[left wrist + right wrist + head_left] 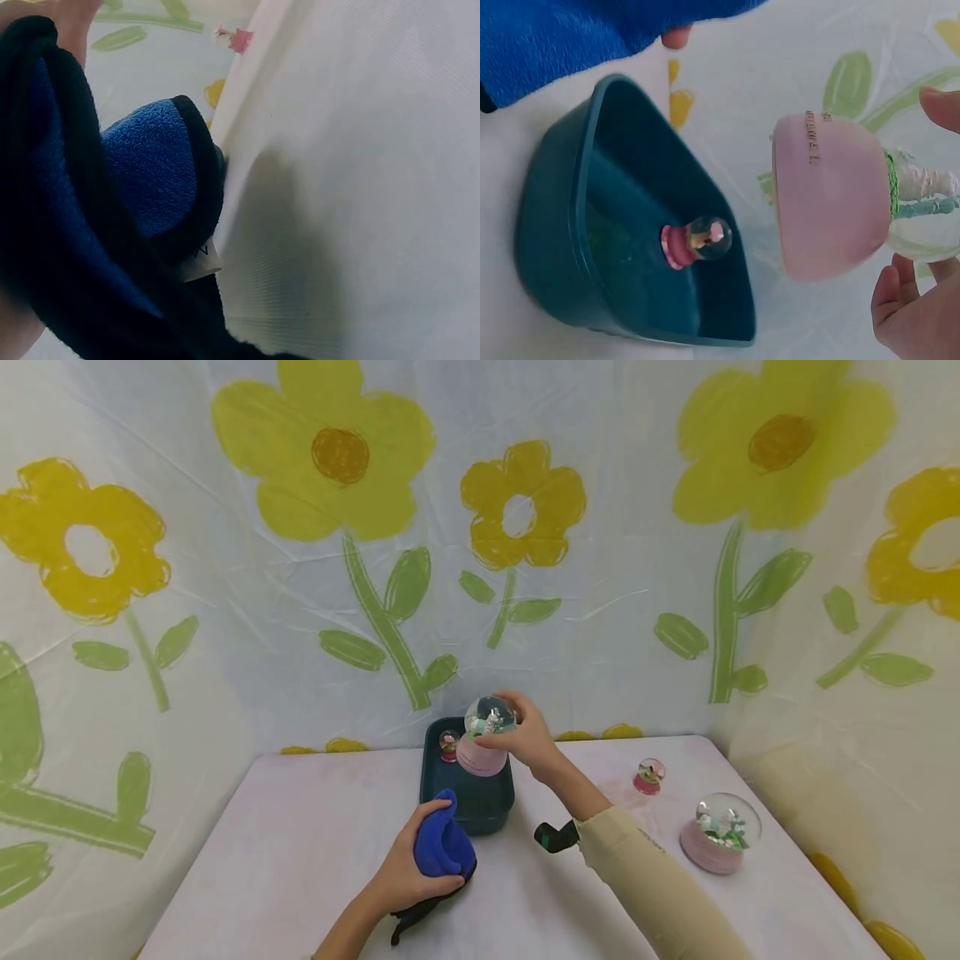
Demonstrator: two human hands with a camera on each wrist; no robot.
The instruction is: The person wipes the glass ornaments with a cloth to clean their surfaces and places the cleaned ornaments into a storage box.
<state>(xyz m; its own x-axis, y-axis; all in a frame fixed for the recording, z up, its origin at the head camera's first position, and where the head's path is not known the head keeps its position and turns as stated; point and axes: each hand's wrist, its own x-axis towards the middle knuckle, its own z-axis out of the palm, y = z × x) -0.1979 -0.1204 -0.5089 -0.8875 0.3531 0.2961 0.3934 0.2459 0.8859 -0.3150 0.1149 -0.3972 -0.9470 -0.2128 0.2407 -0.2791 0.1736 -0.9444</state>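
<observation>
My right hand (529,737) grips a large snow globe (832,199) by its clear dome, fingers and thumb on either side. Its pink base with raised lettering faces down, above the dark teal bin (472,806). Inside the bin, toward its back left corner, stands a small snow globe (697,244) with a dark pink base. A blue cloth (442,843) with dark edging is bunched in my left hand (405,868), in front of the bin. Close up in the left wrist view, the cloth (154,169) shows a plush face, a black border and a white tag.
At the table's right side stand another small snow globe (648,777) and another large pink-based snow globe (722,832). A black object (557,837) shows beside my right sleeve. Flower-printed sheets surround the white table (277,852) at the back and sides.
</observation>
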